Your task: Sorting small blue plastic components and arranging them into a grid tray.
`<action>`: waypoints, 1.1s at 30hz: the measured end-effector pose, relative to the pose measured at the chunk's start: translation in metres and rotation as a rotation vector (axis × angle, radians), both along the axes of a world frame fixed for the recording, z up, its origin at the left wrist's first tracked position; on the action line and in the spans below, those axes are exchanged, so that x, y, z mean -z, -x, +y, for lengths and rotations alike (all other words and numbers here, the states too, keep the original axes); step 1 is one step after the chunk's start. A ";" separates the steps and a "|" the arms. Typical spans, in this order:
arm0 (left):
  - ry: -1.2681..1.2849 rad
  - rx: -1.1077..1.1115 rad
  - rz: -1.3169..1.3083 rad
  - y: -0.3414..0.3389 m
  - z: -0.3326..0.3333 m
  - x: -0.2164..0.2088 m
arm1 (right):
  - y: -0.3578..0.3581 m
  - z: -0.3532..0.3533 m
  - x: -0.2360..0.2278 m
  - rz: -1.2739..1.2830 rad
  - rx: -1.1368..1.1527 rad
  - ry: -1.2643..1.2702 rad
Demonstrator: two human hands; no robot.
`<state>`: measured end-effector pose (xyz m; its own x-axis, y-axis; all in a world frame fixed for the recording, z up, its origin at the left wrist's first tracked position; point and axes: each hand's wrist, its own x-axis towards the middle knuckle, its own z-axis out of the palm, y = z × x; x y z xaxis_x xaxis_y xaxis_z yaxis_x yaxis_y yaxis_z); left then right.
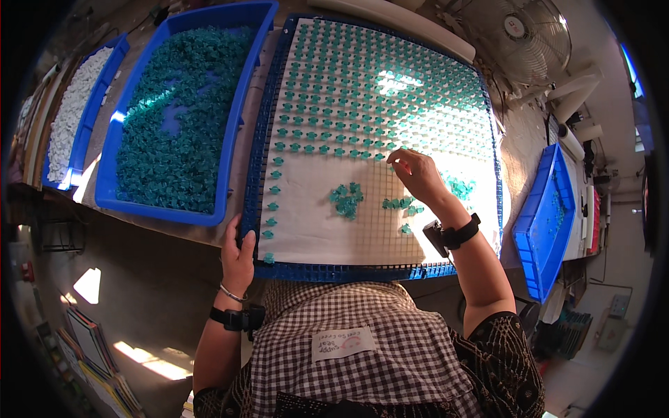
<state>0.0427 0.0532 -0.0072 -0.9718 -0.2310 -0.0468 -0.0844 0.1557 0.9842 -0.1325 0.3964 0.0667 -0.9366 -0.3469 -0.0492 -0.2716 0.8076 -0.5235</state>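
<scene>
My right hand (417, 172) is over a white sheet (306, 226) with a fine grid showing on it, set in a blue lattice-edged frame (334, 272). Its fingers are pinched at the end of a row of small teal plastic pieces (339, 151); what they hold is hidden. Neat rows of these pieces cover the far part of the sheet, and one column runs down its left edge. Loose teal pieces lie in a small heap (346, 200), with others (398, 203) near my right wrist. Beside the frame's left edge is my left hand (237, 256), thumb and fingers apart.
To the left stands a blue tray (224, 167) full of loose teal pieces, and beyond it a narrower blue tray (85, 143) of white pieces. Another blue tray (533, 251) leans tilted at the right, a few pieces inside. A fan (533, 35) stands at the back right.
</scene>
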 end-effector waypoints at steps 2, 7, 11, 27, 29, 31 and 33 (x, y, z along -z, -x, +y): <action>0.010 0.000 0.003 -0.001 -0.001 0.002 | -0.002 0.001 -0.004 -0.079 0.008 0.032; -0.008 -0.004 -0.001 -0.001 0.000 0.002 | 0.000 0.007 -0.007 -0.184 -0.086 0.063; 0.017 -0.001 0.004 -0.001 -0.001 0.003 | 0.004 0.005 -0.007 -0.009 -0.008 0.061; 0.016 -0.019 0.005 -0.001 0.000 0.000 | 0.011 -0.045 -0.018 0.207 -0.081 -0.143; 0.024 -0.022 0.004 -0.001 0.001 0.001 | 0.012 -0.057 -0.016 0.215 -0.132 -0.140; 0.017 -0.029 0.004 -0.001 0.001 0.001 | 0.014 -0.064 -0.009 0.247 -0.144 -0.150; 0.008 -0.027 0.005 0.000 0.002 -0.003 | 0.017 -0.067 -0.007 0.252 -0.185 -0.236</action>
